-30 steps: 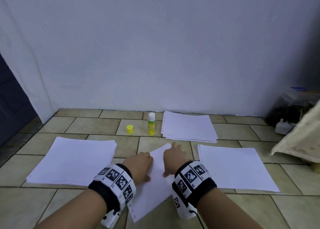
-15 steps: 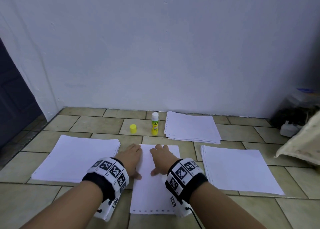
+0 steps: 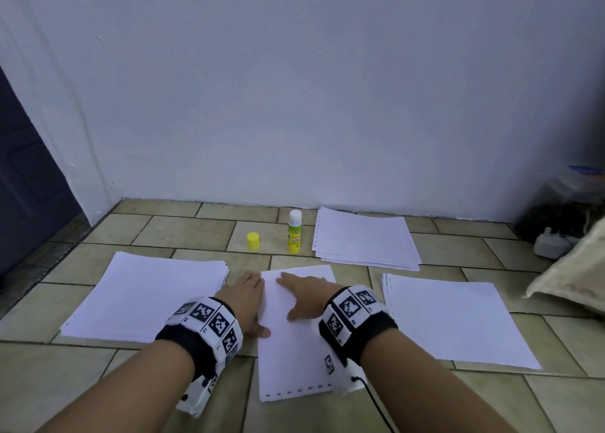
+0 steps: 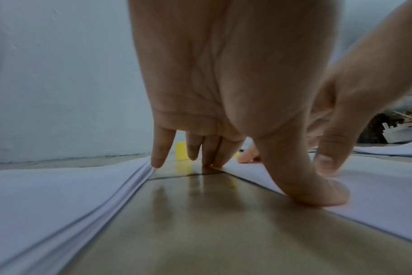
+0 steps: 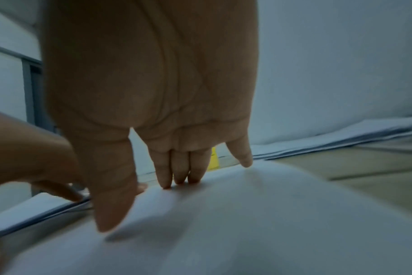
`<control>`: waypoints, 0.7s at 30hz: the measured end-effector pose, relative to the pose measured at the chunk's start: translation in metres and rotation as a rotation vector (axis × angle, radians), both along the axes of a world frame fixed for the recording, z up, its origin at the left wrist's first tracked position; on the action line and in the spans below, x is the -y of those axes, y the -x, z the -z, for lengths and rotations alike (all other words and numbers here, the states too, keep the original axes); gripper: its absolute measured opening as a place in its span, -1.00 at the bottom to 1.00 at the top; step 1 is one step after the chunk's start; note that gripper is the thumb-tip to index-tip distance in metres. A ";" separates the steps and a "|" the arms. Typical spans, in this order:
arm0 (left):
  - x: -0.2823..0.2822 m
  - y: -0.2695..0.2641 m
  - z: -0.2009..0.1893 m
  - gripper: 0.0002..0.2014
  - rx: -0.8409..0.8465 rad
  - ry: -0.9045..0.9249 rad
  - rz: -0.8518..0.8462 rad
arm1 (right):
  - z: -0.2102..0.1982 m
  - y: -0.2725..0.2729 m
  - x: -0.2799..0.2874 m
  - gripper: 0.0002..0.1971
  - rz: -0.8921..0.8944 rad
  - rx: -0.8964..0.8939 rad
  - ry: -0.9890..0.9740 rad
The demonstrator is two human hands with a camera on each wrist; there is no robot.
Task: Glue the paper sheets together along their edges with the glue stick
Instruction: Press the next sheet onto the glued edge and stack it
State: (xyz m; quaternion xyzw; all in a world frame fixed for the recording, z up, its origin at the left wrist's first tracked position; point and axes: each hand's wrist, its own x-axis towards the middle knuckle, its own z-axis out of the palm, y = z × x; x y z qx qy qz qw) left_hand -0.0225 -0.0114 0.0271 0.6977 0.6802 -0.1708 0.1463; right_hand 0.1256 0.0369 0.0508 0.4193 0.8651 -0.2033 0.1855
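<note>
Head view: at lower centre of the frame a single paper sheet (image 3: 294, 341) lies on the tiled floor (image 3: 196, 233), the left hand (image 3: 244, 301) flat at its left edge, the right hand (image 3: 307, 293) flat on it; the uncapped glue stick (image 3: 294, 232) stands above centre beside its yellow cap (image 3: 253, 240)

Left wrist view: fingers (image 4: 214, 150) straight, thumb on the sheet's edge

Right wrist view: fingers (image 5: 180, 167) straight, tips pressing the sheet
</note>
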 end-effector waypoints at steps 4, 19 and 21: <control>-0.001 0.000 -0.004 0.07 -0.006 0.028 0.016 | -0.003 -0.034 -0.013 -0.25 0.108 -0.007 0.005; -0.004 -0.001 -0.021 -0.13 -0.111 -0.069 0.033 | -0.005 -0.033 -0.007 -0.46 0.196 0.159 -0.336; -0.005 -0.003 -0.031 -0.32 -0.122 -0.057 0.012 | -0.005 -0.028 0.001 -0.68 0.207 0.129 -0.336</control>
